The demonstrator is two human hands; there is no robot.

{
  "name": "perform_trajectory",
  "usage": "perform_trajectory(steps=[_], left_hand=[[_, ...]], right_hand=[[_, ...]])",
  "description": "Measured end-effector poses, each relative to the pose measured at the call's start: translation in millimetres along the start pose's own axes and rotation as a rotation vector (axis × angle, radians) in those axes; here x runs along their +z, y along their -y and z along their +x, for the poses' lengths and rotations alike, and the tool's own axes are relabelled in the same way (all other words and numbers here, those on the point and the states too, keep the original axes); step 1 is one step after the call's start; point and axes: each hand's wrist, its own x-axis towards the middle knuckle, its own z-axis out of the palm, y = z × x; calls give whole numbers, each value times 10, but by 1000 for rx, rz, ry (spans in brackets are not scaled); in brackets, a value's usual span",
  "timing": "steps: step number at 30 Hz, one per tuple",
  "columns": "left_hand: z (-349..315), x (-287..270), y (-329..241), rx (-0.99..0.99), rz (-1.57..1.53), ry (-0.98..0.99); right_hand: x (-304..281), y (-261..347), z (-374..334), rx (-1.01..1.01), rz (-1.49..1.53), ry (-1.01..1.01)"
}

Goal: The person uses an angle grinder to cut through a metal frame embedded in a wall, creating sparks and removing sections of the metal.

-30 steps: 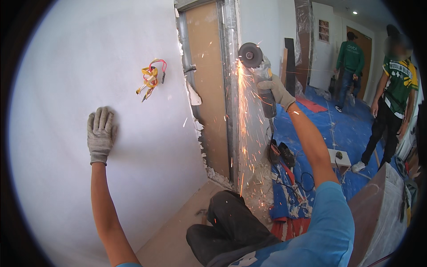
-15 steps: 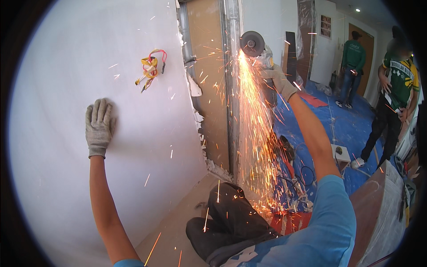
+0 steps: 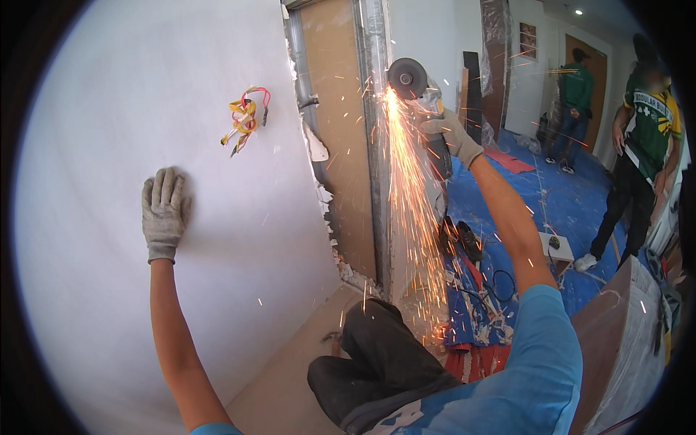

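Note:
My right hand point(image 3: 452, 135), in a grey work glove, is closed around an angle grinder point(image 3: 437, 156). The grinder's dark cutting disc point(image 3: 407, 78) meets the edge of a metal stud point(image 3: 377, 94), and a stream of orange sparks point(image 3: 407, 188) pours down from the contact. My left hand point(image 3: 164, 214), gloved too, lies flat against the white wall point(image 3: 94, 290) with its fingers stretched upward. Above and right of it, a bundle of red and yellow wires point(image 3: 245, 119) sticks out of the wall.
Broken board edges point(image 3: 319, 170) line the opening. Blue sheeting point(image 3: 580, 188) covers the floor at right, with dark shoes point(image 3: 467, 239) and debris near the sparks. Two people stand there, one nearer point(image 3: 645, 138) and one farther point(image 3: 573, 94). A plastic-wrapped panel point(image 3: 623, 348) leans at lower right.
The disc and my right hand sit slightly lower in the picture. Fewer sparks scatter across the view. My left hand stays flat on the wall.

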Motion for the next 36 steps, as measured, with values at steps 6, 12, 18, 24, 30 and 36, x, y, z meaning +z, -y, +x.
perform_trajectory(steps=[6,12,18,24,30,36], left_hand=[[-2,15,8,8,-7,-22],[-16,8,-3,20,-13,-63],[-5,-26,-7,5,-29,-36],[9,-13,2,17,-28,-45],[5,-27,-9,4,-26,-28],[30,-37,-11,-13,-10,1]], right_hand=[[7,-30,-1,-11,16,8],[-6,-5,86,-20,74,44],[-14,-24,10,-62,-48,17],[-1,-90,-1,-23,-28,-30],[-21,-86,-103,56,-28,41],[29,-146,-201,27,-5,51]])
